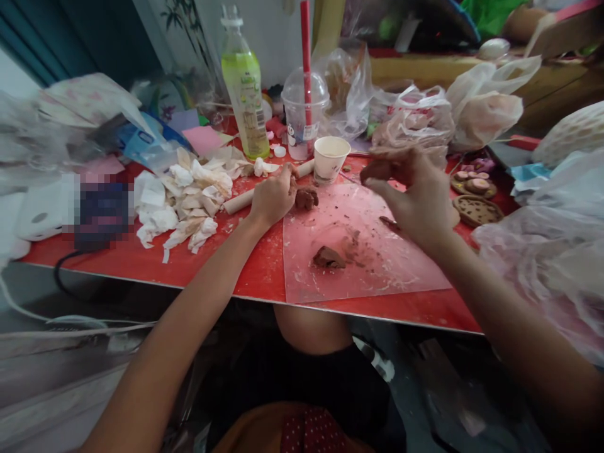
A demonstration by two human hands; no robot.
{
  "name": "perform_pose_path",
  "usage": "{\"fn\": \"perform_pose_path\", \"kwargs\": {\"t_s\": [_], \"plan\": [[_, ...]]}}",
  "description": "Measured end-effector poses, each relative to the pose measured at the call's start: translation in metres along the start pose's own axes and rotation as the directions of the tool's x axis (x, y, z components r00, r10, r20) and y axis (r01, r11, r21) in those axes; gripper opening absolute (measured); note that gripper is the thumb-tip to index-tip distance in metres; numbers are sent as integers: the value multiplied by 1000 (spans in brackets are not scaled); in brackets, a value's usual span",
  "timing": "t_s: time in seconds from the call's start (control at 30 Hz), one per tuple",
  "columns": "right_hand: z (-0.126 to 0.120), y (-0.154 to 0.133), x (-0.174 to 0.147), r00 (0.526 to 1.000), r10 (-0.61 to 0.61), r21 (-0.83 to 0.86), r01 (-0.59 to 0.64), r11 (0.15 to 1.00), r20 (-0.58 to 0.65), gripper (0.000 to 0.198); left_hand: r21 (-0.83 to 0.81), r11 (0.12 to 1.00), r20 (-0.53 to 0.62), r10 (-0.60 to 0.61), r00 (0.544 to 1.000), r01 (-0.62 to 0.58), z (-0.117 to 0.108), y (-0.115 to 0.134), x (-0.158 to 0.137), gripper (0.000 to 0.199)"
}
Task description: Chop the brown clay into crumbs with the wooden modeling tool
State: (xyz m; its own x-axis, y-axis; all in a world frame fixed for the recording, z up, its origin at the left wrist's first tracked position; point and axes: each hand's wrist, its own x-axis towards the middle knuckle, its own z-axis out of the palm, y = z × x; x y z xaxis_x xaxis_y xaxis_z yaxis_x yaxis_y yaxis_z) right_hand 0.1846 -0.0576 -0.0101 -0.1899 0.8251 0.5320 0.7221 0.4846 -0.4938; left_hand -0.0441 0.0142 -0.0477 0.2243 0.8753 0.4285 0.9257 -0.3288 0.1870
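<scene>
Hands work either side of a white paper cup [329,165]: the right hand [418,198], lifted to the cup's right, pinches a brown clay-like piece [378,168] between thumb and fingers, while the left hand [274,194], nearer and to the cup's left, curls knuckles-up by a pale rod [238,202] and a dark lump [307,198]; from my remote seat, I cannot tell whether it grasps either. On the near side of the cup, a brown chunk [329,258] lies loose on the pink mat [302,284], crumbs [352,244] beside it. I judge the step in hand to be working the brown material; the next move seems to call for a light, steady pinch. Both forearms stretch forward over the red table [259,267], angled inward toward the cup.
</scene>
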Motion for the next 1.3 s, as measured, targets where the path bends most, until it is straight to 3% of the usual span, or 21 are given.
{"fn": "perform_pose_path", "kwargs": {"t_s": [0.03,0.13,0.23,0.33,0.4,0.47,0.57,0.73,0.83,0.93,0.97,1.0,1.03,1.07,1.1,1.13,1.2,1.3], "plan": [[3,1,-3,1000,14,33,-14,999,11,25,0,1000,4,-2,1000,2,0,0,0,28],[15,11,-12,970,14,20,-19,1000,241,15,8,1000,15,-9,1000,9,-2,1,0,27],[19,18,-11,941,12,-44,3,999,337,14,8,1000,19,-18,1000,18,-2,1,0,27],[9,13,1,906,85,-176,-13,984,414,21,0,1000,6,-13,1000,13,-1,1,0,27],[1,6,8,908,116,-218,-28,976,404,30,7,1000,-1,-7,1000,7,-1,0,0,27],[-2,2,10,920,58,-189,17,982,389,37,18,1000,7,-6,1000,6,-1,1,0,27],[3,6,9,910,-50,-108,103,989,411,28,26,1000,20,-13,1000,13,-2,1,0,28],[18,34,19,937,78,-63,-60,996,340,26,31,1000,17,-1,1000,1,-3,2,-1,28],[14,40,28,963,51,-79,-31,996,263,26,38,999,19,-4,1000,3,-3,1,-1,29],[4,22,21,999,5,-135,2,991,50,37,31,1000,23,-3,1000,2,-3,1,-1,28],[0,11,13,999,3,-130,2,991,36,41,28,1000,25,-5,1000,4,-3,1,-1,28],[-2,-1,3,993,-27,-98,38,994,111,42,24,1000,28,-5,1000,4,-3,2,-1,27],[-2,-14,-8,961,-82,-53,99,994,263,42,17,1000,29,-5,1000,4,-3,2,-1,27],[-1,-26,-20,888,-152,-5,171,985,434,44,9,1000,28,-4,1000,3,-3,2,-1,27],[1,-36,-32,808,-214,27,239,971,549,47,1,1000,27,-4,1000,4,-3,2,-1,26],[4,-45,-41,758,-246,47,274,961,604,48,-3,1000,25,-5,1000,6,-3,2,-1,26],[9,-54,-51,794,-204,67,203,977,573,34,3,1000,22,-12,1000,12,-2,1,-1,25],[6,-54,-40,949,-62,244,-16,970,309,21,27,1000,30,-7,1000,6,-2,1,-1,26]]}}
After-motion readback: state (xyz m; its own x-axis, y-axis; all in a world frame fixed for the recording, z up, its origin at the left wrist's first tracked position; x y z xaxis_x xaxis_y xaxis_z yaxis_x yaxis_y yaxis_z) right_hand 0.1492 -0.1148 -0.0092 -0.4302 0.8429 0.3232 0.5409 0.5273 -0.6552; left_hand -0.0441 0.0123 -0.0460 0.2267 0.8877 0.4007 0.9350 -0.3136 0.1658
